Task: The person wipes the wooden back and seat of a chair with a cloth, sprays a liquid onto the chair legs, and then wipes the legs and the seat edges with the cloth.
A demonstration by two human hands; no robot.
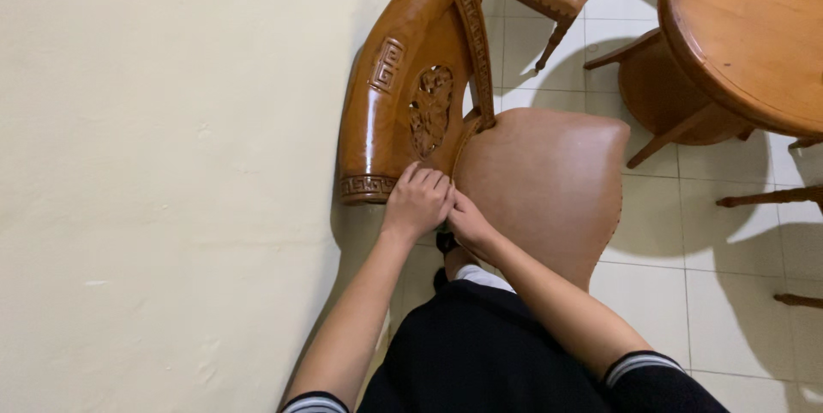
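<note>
Single head-worn view, directed steeply downward from above the wearer's body. The hands, left [417, 201] and right [467, 223], are seen close, near centre. A wall [163, 182] fills 9 o'clock; a chair [480, 134] is centred; a table [746, 32] is cut off at 2 o'clock.

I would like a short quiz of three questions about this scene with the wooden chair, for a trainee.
1. True or false: both hands touch the carved wooden chair.
2. Multiple choice: What stands at the upper right? A) a round wooden table B) a metal shelf C) a sofa
3. Fill in: The chair stands close to a cream-coloured ____.

Key
1. True. The left hand rests where the chair's backrest meets the seat, and the right hand lies on the edge of the tan padded seat beside it.
2. A, the round wooden table.
3. wall.
</note>
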